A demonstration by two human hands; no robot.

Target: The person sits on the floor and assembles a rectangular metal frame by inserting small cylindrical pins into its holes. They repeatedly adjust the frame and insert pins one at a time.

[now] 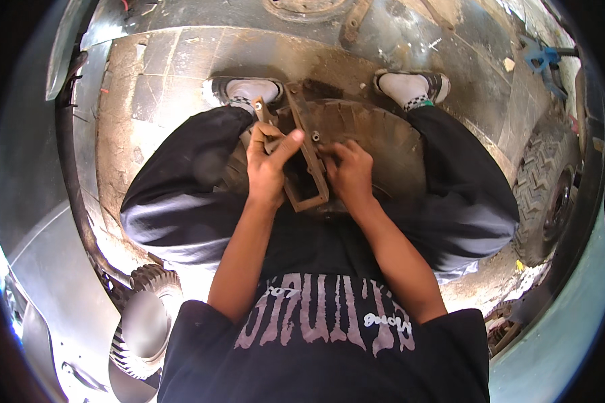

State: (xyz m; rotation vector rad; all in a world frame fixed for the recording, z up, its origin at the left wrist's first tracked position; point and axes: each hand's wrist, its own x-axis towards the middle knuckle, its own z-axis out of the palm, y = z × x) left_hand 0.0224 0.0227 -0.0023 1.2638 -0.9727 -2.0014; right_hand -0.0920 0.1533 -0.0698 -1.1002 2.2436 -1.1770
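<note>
Closest to us, our black printed shirt (323, 336) fills the lower frame, both bare forearms running up to centre. We see our left hand (267, 164) closed around a rusty metal bracket (307, 161), thumb pressed over its top. That flat, rectangular bracket runs lengthwise top to bottom, lying on a worn, treaded tyre (376, 138) between our knees. Our right hand (349, 171) pinches at its right edge, fingers curled; what they grip we cannot tell.

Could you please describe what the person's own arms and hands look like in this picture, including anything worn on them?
Both forearms are bare from the short black T-shirt sleeves down. The left hand and right hand wear no gloves, and no watch, ring or bracelet shows. The shirt carries pale printed lettering across the chest.
</note>
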